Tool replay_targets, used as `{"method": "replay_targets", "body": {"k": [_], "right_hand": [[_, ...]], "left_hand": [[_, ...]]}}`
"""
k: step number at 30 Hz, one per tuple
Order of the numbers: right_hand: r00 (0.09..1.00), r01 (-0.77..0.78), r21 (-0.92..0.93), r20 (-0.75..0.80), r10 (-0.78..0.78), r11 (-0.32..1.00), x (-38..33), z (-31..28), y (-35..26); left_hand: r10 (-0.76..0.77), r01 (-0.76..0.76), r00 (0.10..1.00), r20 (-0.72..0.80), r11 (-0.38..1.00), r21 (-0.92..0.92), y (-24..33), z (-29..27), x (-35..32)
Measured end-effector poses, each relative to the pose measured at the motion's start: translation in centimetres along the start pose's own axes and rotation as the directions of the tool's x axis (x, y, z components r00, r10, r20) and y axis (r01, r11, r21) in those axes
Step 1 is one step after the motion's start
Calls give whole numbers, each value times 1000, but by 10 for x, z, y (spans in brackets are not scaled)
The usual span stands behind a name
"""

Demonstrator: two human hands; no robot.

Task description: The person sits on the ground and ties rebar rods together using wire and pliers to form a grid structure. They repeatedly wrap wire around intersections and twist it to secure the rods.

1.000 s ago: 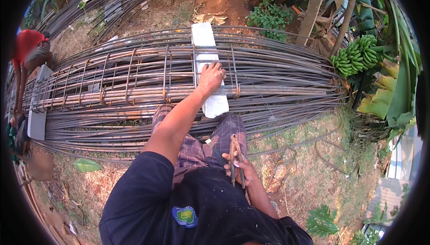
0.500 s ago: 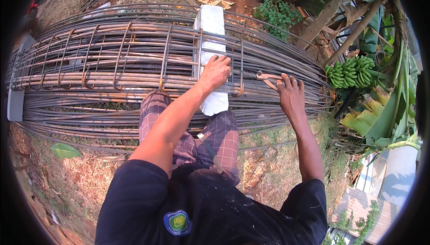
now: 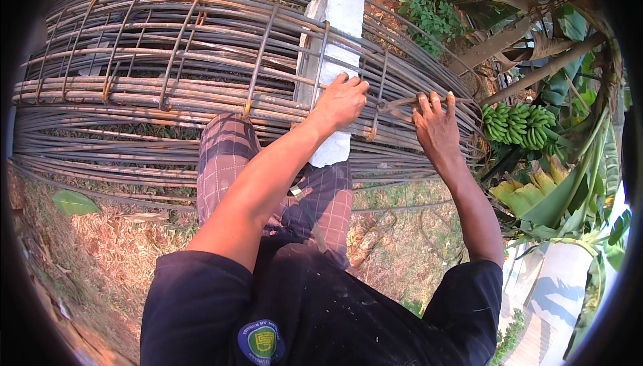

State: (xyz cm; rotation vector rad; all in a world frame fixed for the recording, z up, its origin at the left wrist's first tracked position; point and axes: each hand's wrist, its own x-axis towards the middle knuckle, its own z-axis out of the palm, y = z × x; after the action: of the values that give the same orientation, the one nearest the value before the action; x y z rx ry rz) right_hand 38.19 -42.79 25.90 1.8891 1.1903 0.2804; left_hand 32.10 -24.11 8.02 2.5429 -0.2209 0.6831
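The pincers [image 3: 396, 103] lie over the steel bars, their head just beside a stirrup [image 3: 382, 79]; whether they touch it cannot be told. They look like plain metal: stiff, tough and probably light enough for 1 hand, though slim, smooth handles could slip in a sweaty palm. The best hold is likely well back on the 2 handles, away from the head, where a squeeze gives more leverage.

The right hand [image 3: 437, 126] has hold of the pincers from above, its fingers partly bent over the handles and not fully closed; the palm side is hidden. The left hand [image 3: 343, 101] rests on the bars in front of the white block, fingers curled in; whether it grips a bar cannot be told.

The bar cage [image 3: 214, 93] should prove heavy and stiff, with rough, rusty surfaces that give good friction. A lengthwise bar near a stirrup seems the firmest place to grasp. The white block [image 3: 343, 11] lies crosswise beneath the cage; its edges may chip. Beyond it, loose rods [image 3: 120, 139] spread lengthwise and would likely flex if lifted by 1 end. Green bananas [image 3: 517, 126] hang past the rods' right end.
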Motion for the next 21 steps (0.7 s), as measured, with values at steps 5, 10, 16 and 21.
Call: {"method": "replay_targets", "body": {"k": [5,10,16,21], "right_hand": [[990,142,-52,8,-142,988,12,-17,12],[965,242,102,74,-250,965,28,-21,30],[691,-128,498,666,-283,858,67,-37,44],[683,-572,716,686,-252,400,9,11,18]], "left_hand": [[-10,10,1000,7,1000,16,0,-2,1],[-3,3,1000,9,1000,6,0,2,1],[-14,14,1000,25,1000,-18,5,-3,-1],[-33,38,994,108,998,-40,7,-9,-1]]}}
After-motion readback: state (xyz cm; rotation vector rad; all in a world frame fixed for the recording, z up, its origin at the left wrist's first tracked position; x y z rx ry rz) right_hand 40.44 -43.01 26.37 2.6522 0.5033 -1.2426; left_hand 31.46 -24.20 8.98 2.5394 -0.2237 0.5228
